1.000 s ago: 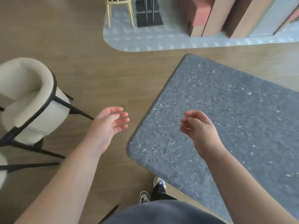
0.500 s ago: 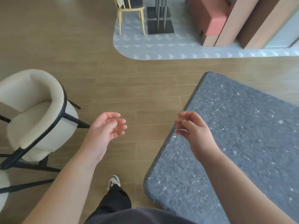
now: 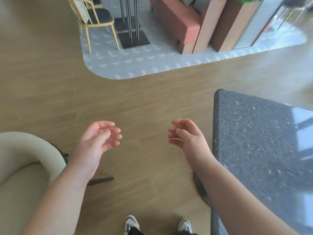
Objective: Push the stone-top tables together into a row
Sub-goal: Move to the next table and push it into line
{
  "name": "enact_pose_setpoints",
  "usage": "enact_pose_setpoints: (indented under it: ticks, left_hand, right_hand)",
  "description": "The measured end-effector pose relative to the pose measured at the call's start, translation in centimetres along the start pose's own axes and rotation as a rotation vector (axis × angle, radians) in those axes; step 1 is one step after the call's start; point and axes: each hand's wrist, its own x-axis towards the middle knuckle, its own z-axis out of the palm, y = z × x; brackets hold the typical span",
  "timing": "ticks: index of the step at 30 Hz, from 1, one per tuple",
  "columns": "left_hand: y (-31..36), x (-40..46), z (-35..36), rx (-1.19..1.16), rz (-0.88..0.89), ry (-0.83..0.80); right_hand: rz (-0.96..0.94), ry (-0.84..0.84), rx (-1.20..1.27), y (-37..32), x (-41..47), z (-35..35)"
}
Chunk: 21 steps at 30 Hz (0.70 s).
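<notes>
A dark grey speckled stone-top table (image 3: 257, 141) fills the right side of the head view, its near-left edge running down beside my right forearm. My right hand (image 3: 188, 138) hovers over the wood floor just left of that edge, fingers loosely curled, holding nothing and not touching the top. My left hand (image 3: 98, 138) hangs over the floor further left, fingers relaxed and empty. No second stone-top table shows.
A cream armchair (image 3: 25, 160) with a black frame stands at the lower left, close to my left forearm. Beyond lie a grey patterned carpet (image 3: 135, 65), a yellow chair (image 3: 96, 19), a metal table base (image 3: 132, 31) and a red bench (image 3: 176, 21). My shoes (image 3: 132, 223) show at the bottom.
The view has swung left, so the table has slid to the right of the frame. My right hand, earlier over the table top, is now over the floor. Both hands stay empty.
</notes>
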Motion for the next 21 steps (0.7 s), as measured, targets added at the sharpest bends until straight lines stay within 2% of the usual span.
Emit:
enact_pose_setpoints:
  ticks: [5, 12, 16, 21]
  left_hand:
    - [3.7, 5.8, 3.5, -0.056, 0.062, -0.148]
    - [10.0, 15.5, 12.8, -0.081, 0.155, -0.393]
    - [13.7, 21.3, 19.4, -0.064, 0.219, -0.493]
    - [17.1, 28.7, 26.7, -0.045, 0.255, -0.543]
  right_hand:
    - [-0.081, 0.125, -0.006, -4.2, 2.5, -0.5]
    - [-0.222, 0.290, 0.070, -10.6, 8.8, -5.8]
    - [-0.294, 0.329, 0.110, -14.9, 14.0, -9.2]
    - [-0.332, 0.348, 0.122, -19.5, 21.1, -12.7]
